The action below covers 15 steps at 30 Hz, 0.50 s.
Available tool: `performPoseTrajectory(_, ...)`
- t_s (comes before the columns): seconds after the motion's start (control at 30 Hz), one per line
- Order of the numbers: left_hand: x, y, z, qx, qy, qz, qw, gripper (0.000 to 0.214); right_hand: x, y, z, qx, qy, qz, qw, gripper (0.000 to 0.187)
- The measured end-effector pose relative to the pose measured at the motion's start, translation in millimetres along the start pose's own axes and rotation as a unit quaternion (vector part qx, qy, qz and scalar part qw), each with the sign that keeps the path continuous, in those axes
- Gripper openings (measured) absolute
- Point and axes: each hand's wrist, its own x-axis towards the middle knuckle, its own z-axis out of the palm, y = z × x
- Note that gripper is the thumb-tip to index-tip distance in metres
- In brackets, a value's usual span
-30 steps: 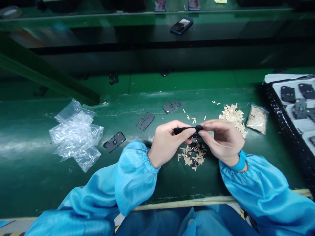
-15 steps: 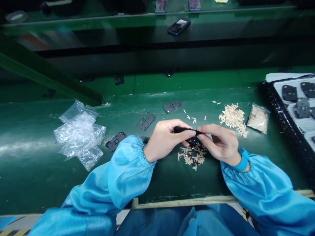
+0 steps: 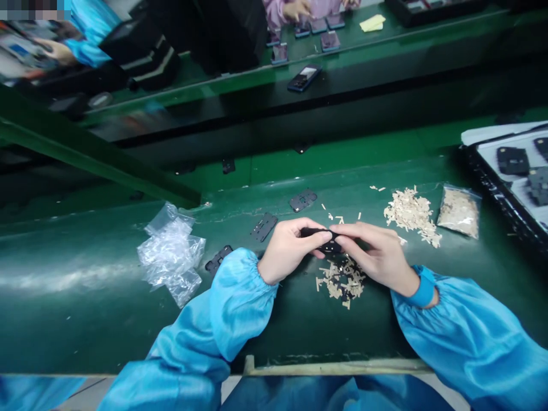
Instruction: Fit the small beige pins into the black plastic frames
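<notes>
My left hand (image 3: 287, 249) is closed around the end of a small black plastic phone part (image 3: 330, 246). The fingers of my right hand (image 3: 379, 254) are closed on the part's other end, thumb and fingertips pressed at its edge. Whether a small piece sits between those fingertips is hidden. Just below the hands lies a heap of small beige strips (image 3: 346, 285) mixed with dark bits. Flat black phone housings (image 3: 264, 227) rest on the green bench beyond and left of my left hand; another housing (image 3: 303, 200) is farther back.
Clear plastic bags (image 3: 171, 257) are piled at left. A larger beige strip pile (image 3: 409, 212) and a filled zip bag (image 3: 459, 211) lie at right, beside a black-edged tray (image 3: 492, 188) of parts. A phone (image 3: 304, 77) sits on the opposite ledge; other people's hands show behind.
The head view has tilted and turned, showing more of the opposite bench and people there. Both hands stay on the black part, my right fingers now straighter along its edge.
</notes>
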Motion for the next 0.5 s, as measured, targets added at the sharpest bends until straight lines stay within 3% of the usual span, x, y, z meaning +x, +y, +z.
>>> performPoseTrajectory(0.13, 6.3, 1.9, -5.2, 0.046, -0.029, -0.04, 0.998, 0.028, 7.4, -0.3, 1.6, 0.126, -0.071, 0.202, 0.969, 0.023)
performPoseTrajectory(0.23, 11.1, 2.3, -10.3, 0.06, -0.062, -0.085, 0.993, 0.03, 18.5, 2.5, -5.8, 0.184, -0.122, 0.296, 0.93, 0.028)
performPoseTrajectory(0.27, 13.5, 2.1, -13.1, 0.051, -0.065, -0.088, 0.993, 0.032, 23.0, 4.1, -9.4, 0.208, -0.1, 0.316, 0.92, 0.03)
performPoseTrajectory(0.4, 33.1, 5.9, -38.9, 0.057, -0.018, -0.039, 0.997, 0.034, 34.6, 12.2, -15.8, 0.303, 0.1, 0.319, 0.892, 0.034)
performPoseTrajectory(0.43, 41.1, 8.9, -50.4, 0.096, 0.006, -0.023, 0.995, 0.032, 34.1, 14.2, -13.8, 0.299, 0.097, 0.321, 0.893, 0.037)
performPoseTrajectory(0.5, 60.8, 17.6, -78.9, 0.242, 0.08, 0.01, 0.967, 0.028, 29.2, 17.6, -6.7, 0.247, 0.027, 0.327, 0.912, 0.044)
